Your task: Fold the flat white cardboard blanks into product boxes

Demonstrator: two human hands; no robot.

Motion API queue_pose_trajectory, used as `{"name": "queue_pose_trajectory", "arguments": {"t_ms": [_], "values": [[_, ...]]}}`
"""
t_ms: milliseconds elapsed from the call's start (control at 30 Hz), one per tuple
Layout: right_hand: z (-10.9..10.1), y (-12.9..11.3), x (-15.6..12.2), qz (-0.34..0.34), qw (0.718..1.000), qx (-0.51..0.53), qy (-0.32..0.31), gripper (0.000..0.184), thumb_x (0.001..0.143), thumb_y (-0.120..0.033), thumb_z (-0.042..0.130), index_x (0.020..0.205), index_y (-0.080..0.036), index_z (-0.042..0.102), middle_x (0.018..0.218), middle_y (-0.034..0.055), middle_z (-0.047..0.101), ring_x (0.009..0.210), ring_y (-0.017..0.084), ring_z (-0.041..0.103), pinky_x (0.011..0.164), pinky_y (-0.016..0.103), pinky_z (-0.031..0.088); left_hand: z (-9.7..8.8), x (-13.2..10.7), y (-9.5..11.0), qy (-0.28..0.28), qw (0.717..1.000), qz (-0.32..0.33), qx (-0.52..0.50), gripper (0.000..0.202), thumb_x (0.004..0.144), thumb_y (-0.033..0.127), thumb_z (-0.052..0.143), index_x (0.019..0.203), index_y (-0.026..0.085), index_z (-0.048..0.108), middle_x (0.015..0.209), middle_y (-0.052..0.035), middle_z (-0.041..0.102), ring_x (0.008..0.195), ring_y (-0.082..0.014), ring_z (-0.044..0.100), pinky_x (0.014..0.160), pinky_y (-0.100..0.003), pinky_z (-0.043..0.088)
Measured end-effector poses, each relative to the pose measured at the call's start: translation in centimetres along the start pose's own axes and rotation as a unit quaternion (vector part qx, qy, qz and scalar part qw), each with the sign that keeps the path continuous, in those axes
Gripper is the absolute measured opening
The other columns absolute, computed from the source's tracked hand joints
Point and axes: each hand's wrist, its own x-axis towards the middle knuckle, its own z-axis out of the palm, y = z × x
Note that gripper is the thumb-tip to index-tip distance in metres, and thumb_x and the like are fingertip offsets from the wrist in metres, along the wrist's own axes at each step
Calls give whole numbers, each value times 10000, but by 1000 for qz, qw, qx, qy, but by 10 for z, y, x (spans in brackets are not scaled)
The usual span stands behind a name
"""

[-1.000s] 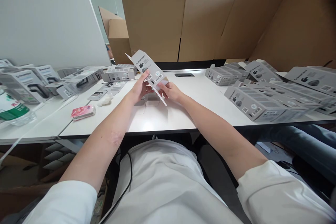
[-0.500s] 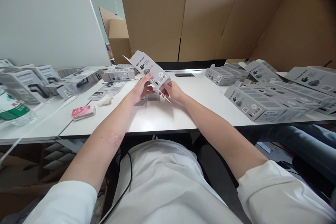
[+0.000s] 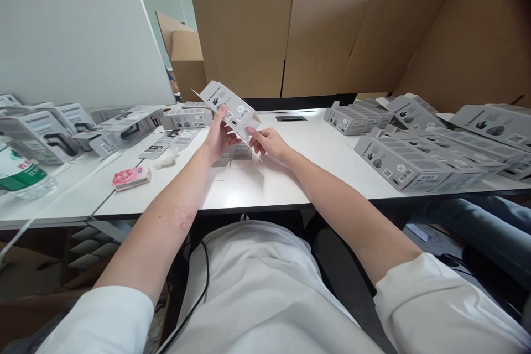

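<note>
A grey printed carton (image 3: 229, 106) is held tilted above the white table, its upper left end flap sticking out. My left hand (image 3: 218, 135) is closed around its left side, thumb on the printed face. At the lower right end, my right hand (image 3: 267, 141) has its thumb against the end flap, with the other fingers curled below. Under the hands, a flat grey carton piece (image 3: 241, 156) lies on the table, partly hidden by my left hand and the held carton.
Rows of grey cartons (image 3: 409, 163) stand at the right. More cartons (image 3: 128, 124) and flat blanks are on the left, near a pink-and-white packet (image 3: 131, 177), crumpled white material (image 3: 166, 159) and a plastic bottle (image 3: 20, 171). Large cardboard (image 3: 332, 22) rises behind the table (image 3: 286, 188).
The carton has shifted slightly left. My right thumb has moved onto its lower right end, where the end flap is now bent in.
</note>
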Motion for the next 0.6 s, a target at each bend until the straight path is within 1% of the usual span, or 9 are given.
{"name": "queue_pose_trajectory", "arguments": {"t_ms": [100, 167, 233, 300, 400, 500, 600], "values": [[0, -3, -3, -6, 1000, -9, 2, 896, 1054, -994, 735, 703, -175, 838, 590, 44, 664, 519, 117, 516, 556, 281, 452, 0, -2, 4, 18, 999, 50, -5, 835, 909, 1042, 748, 1316, 314, 796, 1183, -97, 872, 1127, -365, 860, 878, -439, 693], [-1, -3, -4, -7, 1000, -11, 5, 906, 1061, -994, 722, 700, -172, 840, 582, 39, 653, 520, 114, 512, 563, 280, 454, 1, -3, 5, 21, 998, 55, -1, 837, 923, 1034, 734, 1369, 327, 779, 1224, -92, 881, 1209, -381, 860, 946, -454, 697], [-1, -3, -4, -6, 1000, -7, 5, 915, 1062, -994, 719, 696, -164, 841, 580, 40, 653, 510, 110, 507, 555, 280, 443, 2, -5, 5, 19, 999, 45, 11, 857, 919, 1032, 737, 1399, 322, 766, 1256, -100, 887, 1245, -391, 855, 988, -469, 692], [-2, -2, -2, -4, 1000, -2, -1, 917, 1063, -991, 721, 695, -160, 840, 578, 46, 661, 499, 109, 505, 542, 280, 433, 2, -5, 3, 12, 999, 32, 24, 887, 898, 1046, 746, 1391, 308, 766, 1258, -117, 891, 1238, -404, 854, 992, -487, 687], [-2, -1, 1, 1, 1000, 7, -12, 906, 1079, -967, 723, 693, -155, 832, 576, 61, 681, 478, 113, 505, 531, 281, 438, 2, -4, 0, -8, 999, 11, 41, 904, 861, 1059, 782, 1348, 298, 776, 1228, -130, 893, 1192, -415, 858, 961, -505, 680], [-2, 0, 2, 9, 1000, 20, -15, 905, 1115, -933, 702, 681, -148, 818, 598, 85, 713, 468, 118, 521, 519, 281, 435, 1, -3, -2, -23, 998, -11, 58, 901, 833, 1058, 817, 1296, 286, 788, 1207, -131, 886, 1135, -398, 859, 932, -499, 677], [-2, 1, 3, 14, 1000, 25, -13, 898, 1138, -897, 701, 667, -139, 807, 595, 92, 712, 473, 119, 534, 516, 276, 430, -1, -2, -4, -28, 998, -11, 61, 888, 826, 1052, 837, 1268, 283, 800, 1197, -128, 879, 1096, -380, 855, 918, -493, 680]]}}
